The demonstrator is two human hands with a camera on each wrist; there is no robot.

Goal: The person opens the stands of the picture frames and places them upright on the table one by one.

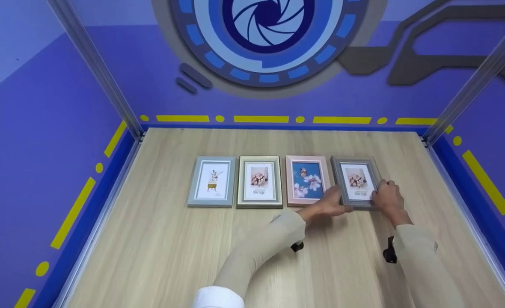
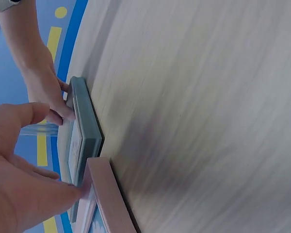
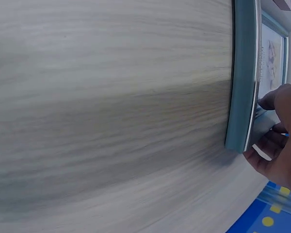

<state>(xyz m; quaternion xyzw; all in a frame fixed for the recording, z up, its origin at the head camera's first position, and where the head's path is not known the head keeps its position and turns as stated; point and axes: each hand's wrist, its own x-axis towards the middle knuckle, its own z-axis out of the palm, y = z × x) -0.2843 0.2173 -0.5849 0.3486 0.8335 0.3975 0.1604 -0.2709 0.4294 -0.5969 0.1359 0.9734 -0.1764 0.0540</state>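
A grey picture frame (image 1: 356, 179) lies face up at the right end of a row, holding a flower-bouquet print. My right hand (image 1: 389, 199) pinches its right side near the lower corner; the right wrist view has the thumb over the front, fingers curled at the side (image 3: 245, 73). My left hand (image 1: 332, 202) is at the frame's lower left corner, beside the pink picture frame (image 1: 307, 179) with a blossom print. In the left wrist view its fingers look extended and reach the pink frame's corner (image 2: 106, 189), the thumb held apart.
Left of the pink frame lie a cream picture frame (image 1: 259, 182) and a light blue picture frame (image 1: 212, 182), both face up. They rest on a wooden table (image 1: 171, 252) enclosed by purple-blue panels (image 1: 120, 68) with metal corner posts (image 1: 96, 55).
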